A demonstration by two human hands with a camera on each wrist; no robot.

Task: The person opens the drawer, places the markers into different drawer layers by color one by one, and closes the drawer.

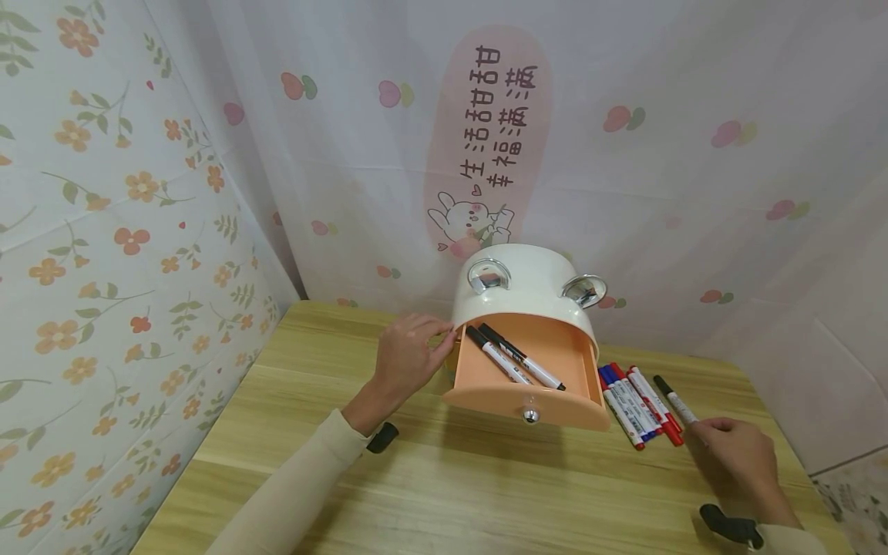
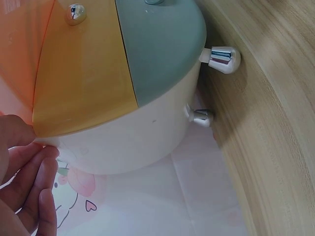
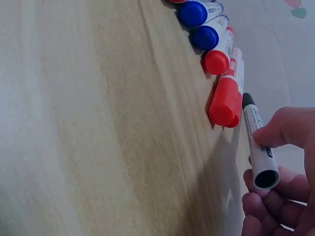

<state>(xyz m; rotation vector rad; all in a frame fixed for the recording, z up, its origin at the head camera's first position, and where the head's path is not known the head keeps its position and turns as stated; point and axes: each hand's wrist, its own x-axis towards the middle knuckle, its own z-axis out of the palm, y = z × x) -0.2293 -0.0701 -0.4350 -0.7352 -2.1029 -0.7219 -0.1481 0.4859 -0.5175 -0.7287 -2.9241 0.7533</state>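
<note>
A white storage box [image 1: 516, 277] with silver ears stands at the back of the table, its orange top drawer [image 1: 555, 339] pulled out. Two black-capped markers [image 1: 527, 362] lie inside that drawer. My left hand [image 1: 409, 354] pinches the box's rim at its left side, thumb by the front and fingertips against the white shell [image 2: 128, 142]. In my right hand [image 1: 742, 455] a black-capped marker [image 3: 255, 128] is pinched between thumb and fingers, cap pointing away. Beside it on the table lie several red markers [image 3: 225, 103] and blue markers [image 3: 204, 37] in a row.
Below the orange drawer are a yellow drawer [image 2: 81, 83] and a grey-green drawer [image 2: 157, 54]. Silver feet [image 2: 224, 59] hold the box off the wooden table [image 1: 486, 493]. Printed curtains [image 1: 347, 154] hang behind and to the left.
</note>
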